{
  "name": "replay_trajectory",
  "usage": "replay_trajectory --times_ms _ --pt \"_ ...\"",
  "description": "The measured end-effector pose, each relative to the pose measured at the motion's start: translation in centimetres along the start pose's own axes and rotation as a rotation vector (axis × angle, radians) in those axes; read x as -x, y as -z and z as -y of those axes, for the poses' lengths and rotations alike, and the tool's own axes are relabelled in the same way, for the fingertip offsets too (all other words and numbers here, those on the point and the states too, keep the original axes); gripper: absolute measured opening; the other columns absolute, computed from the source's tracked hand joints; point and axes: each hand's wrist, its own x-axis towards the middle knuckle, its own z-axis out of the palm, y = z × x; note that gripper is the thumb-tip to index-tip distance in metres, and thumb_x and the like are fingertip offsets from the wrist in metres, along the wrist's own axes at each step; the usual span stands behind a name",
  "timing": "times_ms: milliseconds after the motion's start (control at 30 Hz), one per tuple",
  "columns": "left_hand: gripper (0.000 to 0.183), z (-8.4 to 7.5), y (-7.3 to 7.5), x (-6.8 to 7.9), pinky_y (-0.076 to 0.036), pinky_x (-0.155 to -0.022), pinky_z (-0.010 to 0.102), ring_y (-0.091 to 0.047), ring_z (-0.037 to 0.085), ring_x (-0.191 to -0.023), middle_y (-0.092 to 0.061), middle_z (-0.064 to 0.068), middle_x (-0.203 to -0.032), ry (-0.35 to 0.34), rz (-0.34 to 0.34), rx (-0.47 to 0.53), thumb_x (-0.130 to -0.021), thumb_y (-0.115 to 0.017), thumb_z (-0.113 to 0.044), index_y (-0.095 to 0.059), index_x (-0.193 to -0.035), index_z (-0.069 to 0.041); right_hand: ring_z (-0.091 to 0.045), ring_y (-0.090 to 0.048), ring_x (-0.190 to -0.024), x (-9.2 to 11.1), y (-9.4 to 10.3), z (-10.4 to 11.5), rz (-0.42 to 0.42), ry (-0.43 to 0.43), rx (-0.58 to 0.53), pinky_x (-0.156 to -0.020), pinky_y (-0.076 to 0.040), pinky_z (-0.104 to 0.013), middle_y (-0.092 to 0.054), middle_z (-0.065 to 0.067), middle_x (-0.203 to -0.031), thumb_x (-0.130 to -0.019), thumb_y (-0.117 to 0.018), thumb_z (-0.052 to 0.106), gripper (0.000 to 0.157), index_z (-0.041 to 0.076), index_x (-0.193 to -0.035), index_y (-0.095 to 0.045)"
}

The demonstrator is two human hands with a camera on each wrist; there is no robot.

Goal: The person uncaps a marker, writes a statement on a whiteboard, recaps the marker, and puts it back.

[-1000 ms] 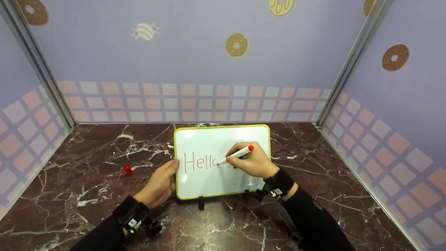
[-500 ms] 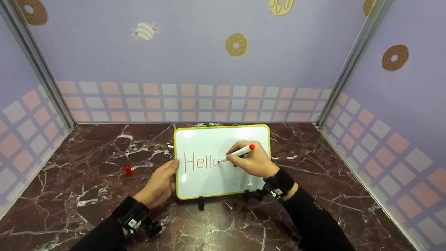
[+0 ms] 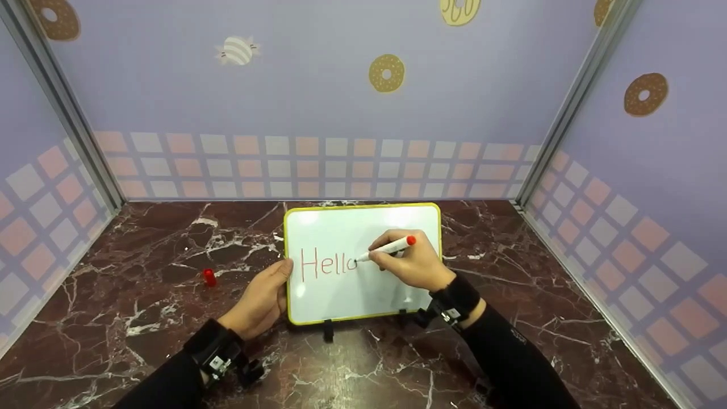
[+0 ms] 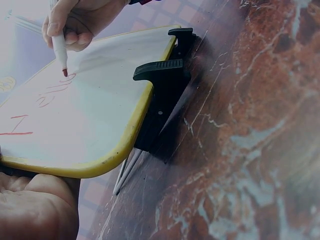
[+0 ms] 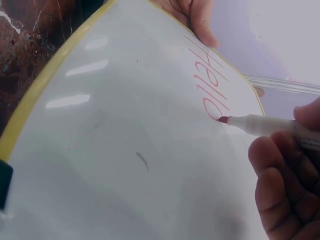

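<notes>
A whiteboard [image 3: 341,301] with a yellow rim leans upright on a black stand [image 4: 162,95]. Red handwriting [image 3: 325,264] across its left half reads "Hello". My right hand [image 3: 412,264] pinches a white marker [image 3: 392,246] with a red end, thumb and fingers round the barrel. The marker's red tip [image 5: 223,120] touches the board at the letter o. At the board's left edge my left hand [image 3: 261,298] grips the rim, thumb on the front and the other fingers behind, mostly hidden.
A red marker cap [image 3: 209,277] stands on the dark marbled table [image 3: 170,318], left of the left hand. Purple walls [image 3: 318,102] enclose the table at the back and both sides. Black stand clips [image 3: 328,330] hold the board's lower edge.
The marker tip has moved slightly up along the right side of the letter o, whose curve is now more closed. The left hand and board stay in place.
</notes>
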Motion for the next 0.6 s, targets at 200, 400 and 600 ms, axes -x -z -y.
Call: replay_trajectory --times_ms 200,400,600 --pt "0.061 0.01 -0.04 0.01 -0.061 -0.109 0.049 -0.071 0.026 -0.129 -0.063 0.024 -0.151 -0.005 -0.002 0.001 -0.124 -0.034 -0.036 -0.031 -0.164 0.010 -0.012 -0.067 -0.061 -0.03 -0.18 0.07 -0.005 0.019 0.015 -0.051 -0.048 -0.023 -0.078 0.000 -0.079 -0.096 -0.081 -0.003 0.009 0.006 -0.097 -0.084" --pt "0.061 0.03 -0.05 -0.04 -0.060 -0.109 0.048 -0.070 0.026 -0.130 -0.062 0.025 -0.152 -0.001 -0.006 0.001 -0.124 -0.035 -0.035 -0.031 -0.164 0.010 -0.012 -0.068 -0.063 -0.02 -0.34 0.08 -0.007 0.030 0.015 -0.052 -0.051 -0.026 -0.078 -0.001 -0.081 -0.096 -0.081 -0.002 0.009 0.005 -0.099 -0.084" --pt "0.059 0.00 -0.07 -0.03 -0.060 -0.110 0.048 -0.069 0.026 -0.131 -0.062 0.024 -0.152 0.000 -0.002 -0.007 -0.125 -0.034 -0.034 -0.030 -0.164 0.010 -0.012 -0.068 -0.064 0.03 -0.47 0.17 0.004 0.028 0.014 -0.053 -0.050 -0.026 -0.078 -0.001 -0.082 -0.098 -0.082 0.001 0.005 0.004 -0.101 -0.084"
